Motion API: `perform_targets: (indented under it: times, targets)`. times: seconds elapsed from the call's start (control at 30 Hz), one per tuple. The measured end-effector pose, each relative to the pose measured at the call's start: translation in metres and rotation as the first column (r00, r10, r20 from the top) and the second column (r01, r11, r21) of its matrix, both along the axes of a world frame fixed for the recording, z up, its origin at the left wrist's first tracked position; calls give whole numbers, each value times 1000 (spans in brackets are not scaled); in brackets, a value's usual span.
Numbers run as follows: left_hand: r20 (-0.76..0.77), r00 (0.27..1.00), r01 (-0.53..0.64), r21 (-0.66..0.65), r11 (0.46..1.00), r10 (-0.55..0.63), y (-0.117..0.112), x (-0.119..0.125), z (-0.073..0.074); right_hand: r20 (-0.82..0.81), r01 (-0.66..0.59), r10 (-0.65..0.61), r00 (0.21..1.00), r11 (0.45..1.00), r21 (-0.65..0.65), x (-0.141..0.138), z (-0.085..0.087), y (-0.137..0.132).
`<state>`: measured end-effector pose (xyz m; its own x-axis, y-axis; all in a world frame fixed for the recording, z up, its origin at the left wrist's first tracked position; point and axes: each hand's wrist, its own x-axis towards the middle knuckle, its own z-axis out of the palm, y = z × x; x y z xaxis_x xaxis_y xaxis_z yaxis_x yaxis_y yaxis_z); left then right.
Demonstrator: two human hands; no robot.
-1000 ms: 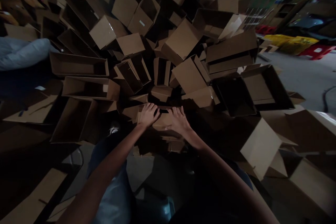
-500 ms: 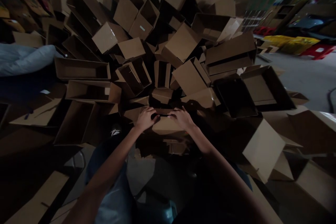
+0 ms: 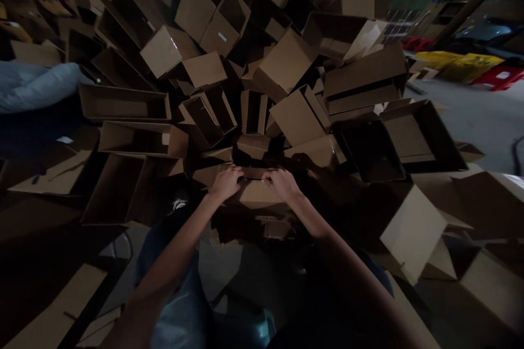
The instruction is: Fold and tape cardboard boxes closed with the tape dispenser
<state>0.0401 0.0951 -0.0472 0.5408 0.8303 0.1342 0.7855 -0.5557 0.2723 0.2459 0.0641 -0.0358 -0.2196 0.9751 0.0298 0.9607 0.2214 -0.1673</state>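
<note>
Between my knees is a brown cardboard box [image 3: 260, 193], its near panel lit and its lower part in shadow. My left hand [image 3: 227, 182] is closed on the box's upper edge at the left, fingers curled over the rim. At the right end of that same edge, my right hand [image 3: 282, 183] pinches the cardboard the same way. A narrow dark gap shows along the edge between the two hands. Much of the box's inside is hidden.
Open cardboard boxes [image 3: 292, 117] are heaped beyond my hands. Larger open boxes [image 3: 423, 136] stand on the right, and flattened cardboard [image 3: 55, 305] lies at lower left. Another person's grey sleeve [image 3: 41, 86] shows at the left. A teal stool [image 3: 249, 330] is below me.
Both hands stay on the box's edge, and the dark gap between them has become narrower. The view has shifted slightly, while the surrounding boxes look unmoved.
</note>
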Motion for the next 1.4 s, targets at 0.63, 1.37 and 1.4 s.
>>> perform_targets:
  times: [0.63, 1.37, 1.4]
  targets:
    - [-2, 992, -128, -41, 991, 128, 3, 5, -7, 70, -74, 75, 995, 997, -19, -5, 3, 4]
    - [-141, 954, -300, -398, 867, 266, 44, 16, 4, 130, -25, 64, 989, 958, -287, -24, 32, 34]
    - [-180, 949, -315, -456, 832, 261, 49, 18, 3, 135, -21, 66, 989, 951, -307, -25, 31, 38]
